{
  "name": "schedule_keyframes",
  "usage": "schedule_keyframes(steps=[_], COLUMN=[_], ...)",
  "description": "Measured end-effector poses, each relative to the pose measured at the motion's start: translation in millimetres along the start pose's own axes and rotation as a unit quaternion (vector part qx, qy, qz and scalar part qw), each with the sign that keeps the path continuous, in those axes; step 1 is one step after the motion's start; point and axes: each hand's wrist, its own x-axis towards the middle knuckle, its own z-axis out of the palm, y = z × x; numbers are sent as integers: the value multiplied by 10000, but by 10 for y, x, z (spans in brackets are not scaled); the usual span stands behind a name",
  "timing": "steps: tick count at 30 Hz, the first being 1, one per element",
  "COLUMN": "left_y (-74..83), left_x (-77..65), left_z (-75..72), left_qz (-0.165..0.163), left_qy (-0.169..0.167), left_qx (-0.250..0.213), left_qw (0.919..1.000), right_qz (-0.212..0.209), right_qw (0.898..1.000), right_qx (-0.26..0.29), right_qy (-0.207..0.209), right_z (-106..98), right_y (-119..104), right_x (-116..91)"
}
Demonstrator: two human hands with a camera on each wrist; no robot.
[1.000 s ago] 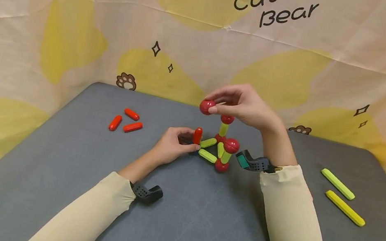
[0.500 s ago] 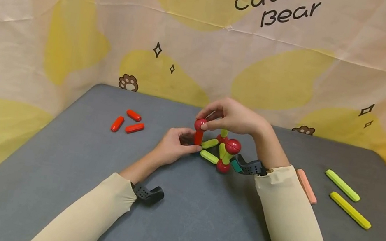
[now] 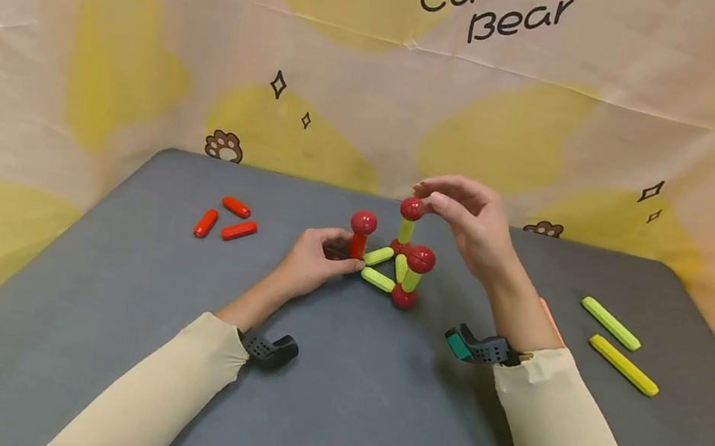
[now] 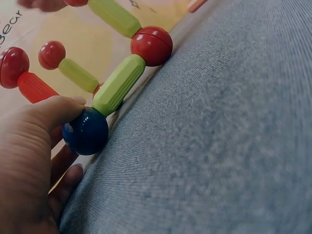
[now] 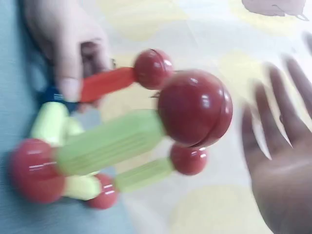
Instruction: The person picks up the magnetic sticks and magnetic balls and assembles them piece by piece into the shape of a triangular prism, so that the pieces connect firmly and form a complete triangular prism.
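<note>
My left hand [image 3: 313, 261] grips the blue ball [image 4: 86, 131] at the near-left corner of a ball-and-rod frame; in the head view the hand hides this ball. From it rises a red rod [image 3: 358, 245] topped by a red ball [image 3: 364, 222]. Lime rods [image 3: 379, 280] form a triangular base, with red balls [image 3: 404, 296] at the other two corners. Two lime uprights [image 3: 406, 230] there also carry red balls [image 3: 421, 259]. My right hand [image 3: 478, 226], holding nothing, hovers behind and right of the frame; its fingers look straight and spread in the right wrist view.
Three short red rods [image 3: 238, 230] lie to the left on the grey table [image 3: 330, 404]. On the right are a lime rod [image 3: 611, 323] and a yellow rod [image 3: 624, 365]. A salmon rod [image 3: 550, 319] is mostly behind my right forearm. A printed cloth [image 3: 354, 61] hangs behind.
My right hand brought a red ball down onto the upright red rod, let go of it, and moved away to the right. The left hand kept its hold.
</note>
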Motion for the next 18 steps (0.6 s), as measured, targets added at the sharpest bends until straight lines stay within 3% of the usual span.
schedule_keyframes(steps=[3,5,7,10,13,15,18], left_y=[-2,3,7,11,26,36,48], left_x=[-10,-12,-21,-40,-60,-68,-82], left_z=[14,-24,-51,-64,-40,-14,28], left_qz=[-48,-62,-89,-129,-188,-187,-189], left_qy=[40,79,108,150,169,179,210], left_qx=[20,83,149,260,350,389,380], left_qw=[10000,9999,9998,9995,9991,9989,9989], right_qz=[-14,325,758,1407,1821,1902,1616], right_qw=[9964,9918,9878,9830,9799,9780,9777], right_qx=[180,93,55,146,-292,-672,-1318], right_qy=[834,1235,1355,1171,757,534,247], right_z=[28,88,136,180,172,156,116], right_y=[79,168,278,425,531,569,606], right_x=[-215,-336,-463,-633,-743,-791,-839])
